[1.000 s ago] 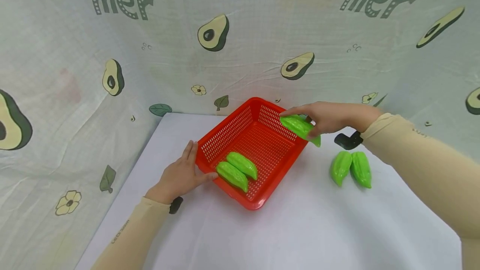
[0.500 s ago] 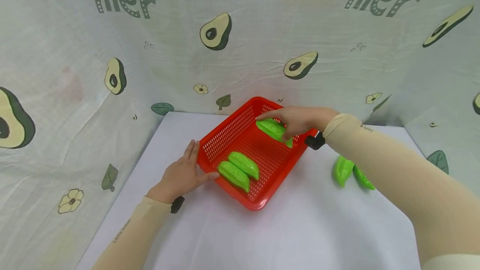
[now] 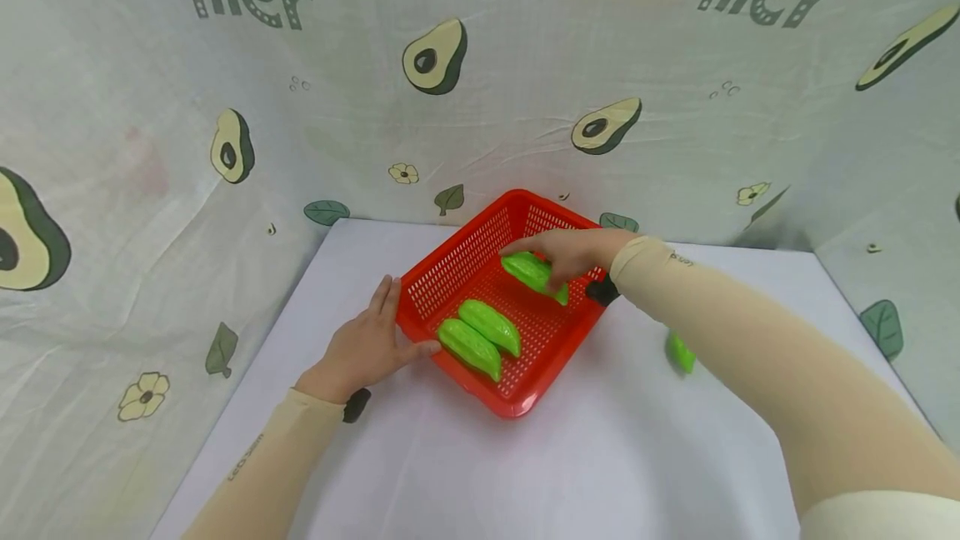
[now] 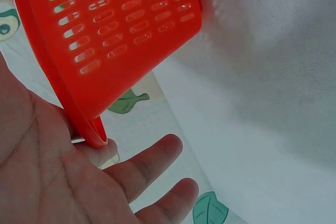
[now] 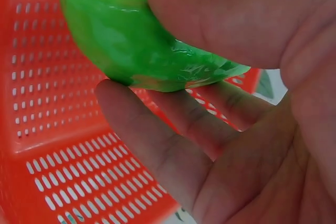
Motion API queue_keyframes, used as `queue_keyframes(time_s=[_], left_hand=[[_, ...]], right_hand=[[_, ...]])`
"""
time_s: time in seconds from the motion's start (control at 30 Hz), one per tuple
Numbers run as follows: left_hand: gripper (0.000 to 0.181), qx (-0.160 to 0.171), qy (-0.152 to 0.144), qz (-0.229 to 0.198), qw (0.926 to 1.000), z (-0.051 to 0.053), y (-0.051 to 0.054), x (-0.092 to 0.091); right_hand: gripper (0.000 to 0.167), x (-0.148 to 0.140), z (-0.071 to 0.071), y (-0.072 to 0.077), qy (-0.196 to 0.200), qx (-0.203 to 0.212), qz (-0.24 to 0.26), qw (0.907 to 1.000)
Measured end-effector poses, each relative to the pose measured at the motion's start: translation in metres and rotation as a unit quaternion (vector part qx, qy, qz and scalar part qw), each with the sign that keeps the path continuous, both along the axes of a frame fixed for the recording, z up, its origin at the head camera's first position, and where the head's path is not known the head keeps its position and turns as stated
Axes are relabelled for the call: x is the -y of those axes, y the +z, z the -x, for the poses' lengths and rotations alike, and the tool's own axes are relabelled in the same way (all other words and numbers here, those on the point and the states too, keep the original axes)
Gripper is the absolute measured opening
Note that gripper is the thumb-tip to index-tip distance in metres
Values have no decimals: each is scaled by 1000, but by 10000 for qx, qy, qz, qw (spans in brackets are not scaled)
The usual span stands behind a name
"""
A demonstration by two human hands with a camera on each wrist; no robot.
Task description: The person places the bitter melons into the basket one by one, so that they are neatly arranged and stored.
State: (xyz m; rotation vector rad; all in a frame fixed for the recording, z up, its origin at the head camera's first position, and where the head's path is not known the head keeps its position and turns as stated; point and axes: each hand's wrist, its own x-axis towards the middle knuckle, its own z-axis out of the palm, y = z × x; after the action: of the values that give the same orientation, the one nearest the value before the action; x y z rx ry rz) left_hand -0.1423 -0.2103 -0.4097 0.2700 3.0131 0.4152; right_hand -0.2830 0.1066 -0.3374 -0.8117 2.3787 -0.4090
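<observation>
The right hand [image 3: 573,257] pinches a green ridged piece [image 3: 529,273]: the thumb bears on its upper face and the fingers support the underside. This piece is positioned inside the red basket [image 3: 513,408], below the right hand. Contact between the held piece and the basket floor cannot be determined.

The left hand [image 3: 360,357] is spread at the left corner of the basket. Its fingers extend along the outer side and its thumb reaches to the near rim. The left wrist view shows the rim against the fingers, two of which project clear of the basket.

Two further units, the upper loose piece [image 3: 490,327] and the lower loose piece [image 3: 469,348], lie side by side on the basket floor between the hands. The lower one is nearest to the left thumb.

Outside the basket, on the desk [image 3: 420,465], a partly covered piece [image 3: 679,352] is located to the right of the right hand; the right sleeve [image 3: 735,340] obscures the remainder. A patterned cloth [image 3: 517,65] with avocado prints stands beyond both hands.
</observation>
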Motion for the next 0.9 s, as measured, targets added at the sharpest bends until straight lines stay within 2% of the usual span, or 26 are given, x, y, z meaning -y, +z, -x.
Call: queue_keyframes(time_s=[0.33,0.57,0.9], left_hand=[[126,-33,-5,14,10000,-1,4,-1],[127,-17,-4,16,10000,-1,2,-1],[129,-85,-9,12,10000,0,-1,0]], right_hand=[[89,21,-4,-20,148,359,-164,9991],[88,29,-7,-33,197,483,-379,9979],[88,36,-9,-37,440,454,-572,9964]])
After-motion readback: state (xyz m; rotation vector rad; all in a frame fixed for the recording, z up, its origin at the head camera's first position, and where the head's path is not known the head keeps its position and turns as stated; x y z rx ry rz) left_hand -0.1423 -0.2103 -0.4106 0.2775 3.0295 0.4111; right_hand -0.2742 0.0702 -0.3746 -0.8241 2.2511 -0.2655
